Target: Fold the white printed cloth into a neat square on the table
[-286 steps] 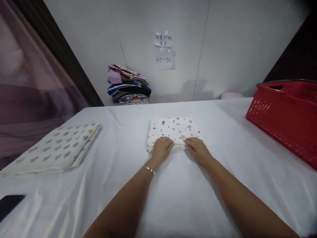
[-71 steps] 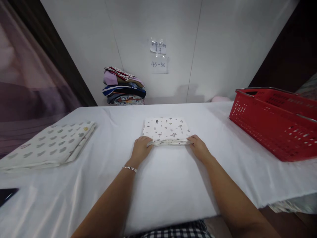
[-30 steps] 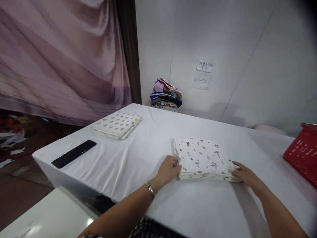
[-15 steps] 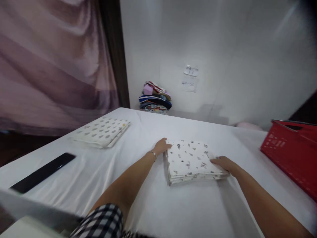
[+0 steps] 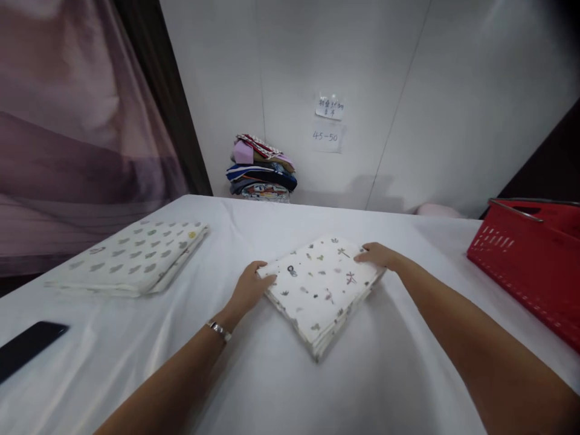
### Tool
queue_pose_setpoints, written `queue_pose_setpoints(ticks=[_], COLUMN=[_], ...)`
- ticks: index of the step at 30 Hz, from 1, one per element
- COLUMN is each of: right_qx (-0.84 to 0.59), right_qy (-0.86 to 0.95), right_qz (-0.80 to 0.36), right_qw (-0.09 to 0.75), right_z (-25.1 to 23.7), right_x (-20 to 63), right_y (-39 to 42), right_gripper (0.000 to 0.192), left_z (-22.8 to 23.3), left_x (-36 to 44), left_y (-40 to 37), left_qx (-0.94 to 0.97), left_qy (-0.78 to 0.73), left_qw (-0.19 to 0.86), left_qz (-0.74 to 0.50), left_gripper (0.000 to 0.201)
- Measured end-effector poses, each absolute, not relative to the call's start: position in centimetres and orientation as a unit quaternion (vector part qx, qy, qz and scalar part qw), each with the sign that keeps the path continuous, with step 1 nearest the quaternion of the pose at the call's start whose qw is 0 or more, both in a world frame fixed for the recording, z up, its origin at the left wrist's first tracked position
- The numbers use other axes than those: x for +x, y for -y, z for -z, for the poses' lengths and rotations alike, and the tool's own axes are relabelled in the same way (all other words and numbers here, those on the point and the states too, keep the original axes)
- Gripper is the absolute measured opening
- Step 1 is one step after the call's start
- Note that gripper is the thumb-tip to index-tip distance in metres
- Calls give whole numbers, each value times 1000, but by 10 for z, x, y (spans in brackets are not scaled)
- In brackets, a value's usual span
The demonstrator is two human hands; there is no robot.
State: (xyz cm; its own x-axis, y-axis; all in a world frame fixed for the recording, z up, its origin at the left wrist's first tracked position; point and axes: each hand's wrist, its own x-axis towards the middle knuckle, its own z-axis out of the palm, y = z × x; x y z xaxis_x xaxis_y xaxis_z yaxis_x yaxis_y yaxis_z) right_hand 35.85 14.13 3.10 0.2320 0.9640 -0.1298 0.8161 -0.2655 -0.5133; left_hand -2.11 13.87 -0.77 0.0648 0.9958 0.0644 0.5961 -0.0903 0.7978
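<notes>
A folded white cloth [image 5: 317, 284] with a small print of plants and dark figures lies over the middle of the white-covered table, one corner pointing towards me. My left hand [image 5: 251, 289] grips its left corner, thumb on top and fingers partly hidden at the edge. On the far right corner, my right hand [image 5: 378, 255] has its fingers closed in the same way. The layers show along the near right edge. Left of it rests another folded white cloth [image 5: 136, 257] with grey cloud-like shapes, untouched.
A red plastic basket [image 5: 525, 260] with a metal handle stands at the table's right edge. A black flat object [image 5: 31, 347] lies at the near left. Behind the table are a pile of folded fabrics [image 5: 261, 169] and paper notes [image 5: 328, 136] on the wall.
Both hands have turned the printed cloth counterclockwise on the table, so a corner now faces me instead of an edge. The view has also shifted, with the background sliding left.
</notes>
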Motion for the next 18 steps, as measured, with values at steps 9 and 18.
queue_pose_setpoints(ticks=[9,18], right_qx=[-777,-550], right_qy=[621,757], right_qz=[-69,-171], right_qw=[81,309], right_z=[-18,-29], right_x=[329,219], right_y=[-146,-14], right_gripper=[56,25], left_z=[21,19], left_x=[-19,-33], left_y=[-134,-122], left_qx=[689,632], left_qy=[-596,-577], left_qw=[226,286], left_qz=[-344,-432], left_gripper=[47,41])
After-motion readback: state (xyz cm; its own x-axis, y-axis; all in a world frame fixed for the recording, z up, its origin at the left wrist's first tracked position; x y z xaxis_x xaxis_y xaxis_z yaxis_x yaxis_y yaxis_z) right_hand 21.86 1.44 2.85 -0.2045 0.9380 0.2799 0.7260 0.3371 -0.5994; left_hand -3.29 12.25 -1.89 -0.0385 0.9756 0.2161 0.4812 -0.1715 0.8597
